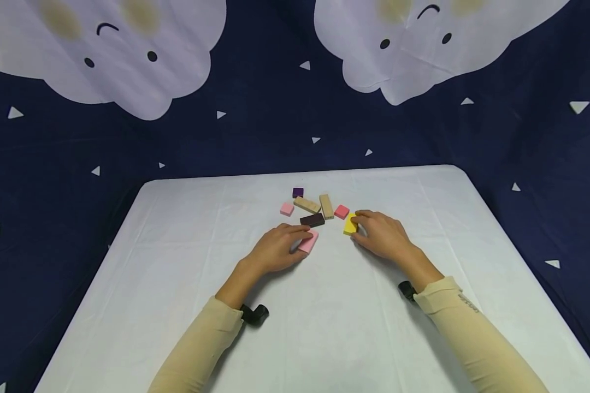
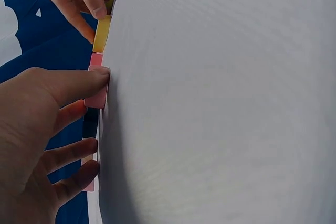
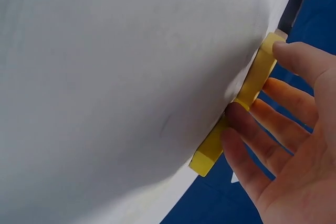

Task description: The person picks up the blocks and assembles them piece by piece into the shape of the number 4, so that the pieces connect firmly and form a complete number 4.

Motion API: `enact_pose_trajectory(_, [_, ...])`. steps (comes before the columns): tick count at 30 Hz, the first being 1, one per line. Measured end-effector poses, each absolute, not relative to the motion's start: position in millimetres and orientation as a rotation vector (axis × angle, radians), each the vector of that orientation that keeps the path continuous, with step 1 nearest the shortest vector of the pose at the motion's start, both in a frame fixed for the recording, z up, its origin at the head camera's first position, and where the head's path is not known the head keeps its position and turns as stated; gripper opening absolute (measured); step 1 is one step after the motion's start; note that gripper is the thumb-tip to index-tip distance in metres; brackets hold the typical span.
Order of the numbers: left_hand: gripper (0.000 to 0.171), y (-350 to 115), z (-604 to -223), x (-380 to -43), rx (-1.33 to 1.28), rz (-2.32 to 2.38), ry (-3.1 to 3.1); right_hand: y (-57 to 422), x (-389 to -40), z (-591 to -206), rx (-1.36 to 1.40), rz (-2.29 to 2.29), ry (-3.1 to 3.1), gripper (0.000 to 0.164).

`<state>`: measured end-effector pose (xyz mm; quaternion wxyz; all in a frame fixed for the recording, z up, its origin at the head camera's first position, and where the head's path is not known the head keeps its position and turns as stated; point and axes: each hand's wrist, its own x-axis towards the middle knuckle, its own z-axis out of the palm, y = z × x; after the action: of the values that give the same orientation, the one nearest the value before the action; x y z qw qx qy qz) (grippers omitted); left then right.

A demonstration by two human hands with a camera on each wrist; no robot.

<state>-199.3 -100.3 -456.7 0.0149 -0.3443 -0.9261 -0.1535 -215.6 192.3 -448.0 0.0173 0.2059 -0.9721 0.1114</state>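
Observation:
My left hand (image 1: 277,248) pinches a pink rectangular block (image 1: 308,242) lying on the white table. In the left wrist view its thumb presses the near side of the block, and the other fingers are spread behind. To the right, my right hand (image 1: 384,234) holds a yellow block (image 1: 349,225) between thumb and fingers. A second yellow block (image 3: 209,152) shows in the right wrist view beside the last two fingers; the hand hides it from the head camera. Just beyond the pink block lies a dark brown block (image 1: 312,220).
Behind the hands are two bare wooden blocks (image 1: 326,206), a coral-red block (image 1: 342,212), a light pink block (image 1: 287,209) and a dark purple block (image 1: 298,192). The white tabletop (image 1: 324,327) ends at a navy curtain (image 1: 275,142) with cloud shapes.

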Motion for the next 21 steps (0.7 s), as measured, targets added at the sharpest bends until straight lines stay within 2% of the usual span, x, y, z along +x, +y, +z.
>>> enact_pose_trajectory(21, [0.046,-101.1,-458.7,-195.7,-1.035,-0.545,-2.890,189.5,-215.3,-446.1,0.655,0.310,-3.029,0.048])
